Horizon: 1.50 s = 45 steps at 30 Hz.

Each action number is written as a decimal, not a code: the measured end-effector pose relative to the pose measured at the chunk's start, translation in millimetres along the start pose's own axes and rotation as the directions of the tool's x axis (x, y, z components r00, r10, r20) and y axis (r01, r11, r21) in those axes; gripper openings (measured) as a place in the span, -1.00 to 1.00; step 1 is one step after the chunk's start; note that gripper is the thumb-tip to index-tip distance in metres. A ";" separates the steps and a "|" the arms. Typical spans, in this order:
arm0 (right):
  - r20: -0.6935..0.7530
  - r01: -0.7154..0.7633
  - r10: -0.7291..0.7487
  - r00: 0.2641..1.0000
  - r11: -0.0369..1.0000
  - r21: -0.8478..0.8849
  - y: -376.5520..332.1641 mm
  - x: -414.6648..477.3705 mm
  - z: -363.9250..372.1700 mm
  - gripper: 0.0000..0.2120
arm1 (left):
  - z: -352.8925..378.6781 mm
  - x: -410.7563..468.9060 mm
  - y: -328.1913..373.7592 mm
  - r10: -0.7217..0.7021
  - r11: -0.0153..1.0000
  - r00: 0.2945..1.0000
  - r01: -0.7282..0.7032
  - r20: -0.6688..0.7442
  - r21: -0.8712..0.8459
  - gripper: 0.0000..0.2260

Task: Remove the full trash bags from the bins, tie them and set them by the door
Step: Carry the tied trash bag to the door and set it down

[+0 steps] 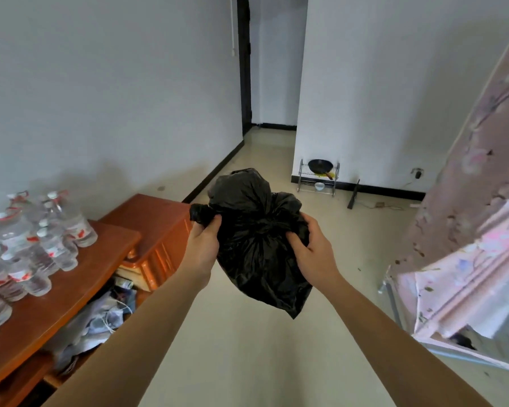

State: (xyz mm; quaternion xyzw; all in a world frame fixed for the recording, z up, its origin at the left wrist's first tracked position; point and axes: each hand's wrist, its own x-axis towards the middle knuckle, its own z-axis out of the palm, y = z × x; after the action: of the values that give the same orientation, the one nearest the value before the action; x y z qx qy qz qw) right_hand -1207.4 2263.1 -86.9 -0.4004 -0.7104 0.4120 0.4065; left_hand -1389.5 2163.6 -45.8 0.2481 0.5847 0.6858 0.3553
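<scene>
Reaching in on two bare forearms: left hand [202,239] clenched round a twisted tail of the crumpled black plastic trash bag [256,259], right hand [313,248] grasping the gathered folds beside its bunched neck. Held clear above the pale glossy tiled floor [247,362], between the orange-brown wooden cabinet [159,224] and the pink floral cloth [467,201]. Long axis steeply tilted, neck up and away, pointed bottom corner down, rightward, toward the camera.

Black trash bag [256,245], orange-brown table [71,277], pink floral fabric [467,218].
</scene>
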 end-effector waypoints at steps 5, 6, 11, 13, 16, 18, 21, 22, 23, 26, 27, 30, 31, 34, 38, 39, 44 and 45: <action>-0.041 0.024 -0.024 0.999 1.000 0.017 59.8 150.7 18.4 -0.58 | 55.4 156.9 -18.7 -0.048 0.999 0.999 0.048 0.001 0.019 -0.64; -0.035 0.023 -0.022 0.999 0.999 0.024 68.8 183.2 22.2 -0.58 | 67.7 188.1 -18.5 -0.049 0.999 0.999 0.049 -0.005 0.012 -0.68; 0.014 0.004 -0.005 1.000 0.999 0.046 89.9 345.2 39.3 -0.58 | 115.0 331.0 -1.0 -0.035 0.999 0.997 0.036 -0.066 0.015 -0.73; 0.037 -0.013 0.011 0.999 0.998 0.066 92.0 404.3 49.3 -0.57 | 125.1 382.9 8.4 -0.035 0.999 0.995 0.038 -0.095 0.029 -0.68; 0.081 -0.011 0.006 0.997 0.998 0.067 100.8 478.3 69.5 -0.58 | 133.2 459.2 13.7 -0.055 0.996 0.990 0.063 -0.130 0.059 -0.68; 0.097 -0.006 0.000 0.995 0.998 0.056 113.7 528.6 83.9 -0.59 | 139.3 513.9 10.8 -0.056 0.996 0.988 0.064 -0.143 0.054 -0.70; 0.102 0.004 -0.008 0.995 0.999 0.036 139.3 608.4 108.5 -0.58 | 150.1 595.3 2.2 -0.062 0.997 0.987 0.068 -0.145 0.035 -0.73; 0.099 0.009 -0.012 0.995 1.000 0.030 146.7 637.1 117.4 -0.58 | 152.5 624.8 -1.3 -0.057 0.998 0.989 0.061 -0.135 0.022 -0.74; 0.096 0.012 -0.015 0.995 1.000 0.026 153.5 667.6 127.1 -0.58 | 154.8 656.7 -4.1 -0.048 0.999 0.992 0.049 -0.116 0.003 -0.75; 0.108 0.022 -0.023 0.994 1.000 0.004 165.9 760.8 156.0 -0.59 | 158.9 758.2 -4.4 -0.040 0.999 0.995 0.039 -0.087 -0.012 -0.77; 0.108 0.024 -0.024 0.994 1.000 -0.003 167.8 792.4 163.8 -0.59 | 161.8 791.9 0.4 -0.044 0.999 0.995 0.043 -0.086 -0.016 -0.78; 0.102 0.019 -0.017 0.995 1.000 -0.020 172.2 885.0 178.8 -0.59 | 177.6 884.8 17.3 -0.028 1.000 0.998 0.028 -0.055 0.001 -0.80; 0.083 0.011 -0.010 0.996 1.000 -0.020 175.2 913.7 182.2 -0.59 | 185.3 912.9 23.4 -0.017 1.000 0.999 0.018 -0.037 0.014 -0.80; 0.038 -0.021 0.021 0.999 1.000 -0.014 192.5 988.5 191.8 -0.59 | 209.0 993.5 32.7 0.003 0.999 1.000 -0.003 0.021 0.035 -0.82; 0.011 -0.062 0.062 0.998 0.998 0.010 232.7 1085.6 208.7 -0.59 | 242.8 1095.6 23.0 0.003 0.999 0.999 -0.005 0.054 0.037 -0.80; 0.010 -0.073 0.073 0.997 0.997 0.013 243.8 1111.6 213.8 -0.59 | 251.0 1122.7 18.7 -0.006 0.999 0.998 0.003 0.061 0.040 -0.80; 0.017 -0.061 0.060 0.998 0.998 0.023 294.4 1259.6 239.8 -0.58 | 292.1 1278.3 6.4 0.035 0.997 0.997 -0.039 0.066 0.063 -0.82; 0.022 -0.054 0.053 0.998 0.998 0.037 301.9 1291.1 243.0 -0.58 | 301.2 1310.0 7.0 0.039 0.997 0.997 -0.044 0.067 0.062 -0.81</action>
State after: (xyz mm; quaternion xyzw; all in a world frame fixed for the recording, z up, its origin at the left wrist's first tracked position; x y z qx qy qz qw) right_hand -1807.6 3469.6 -122.5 -0.4071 -0.6959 0.4401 0.3953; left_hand -1981.4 3370.0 -79.1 0.2938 0.5889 0.6655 0.3520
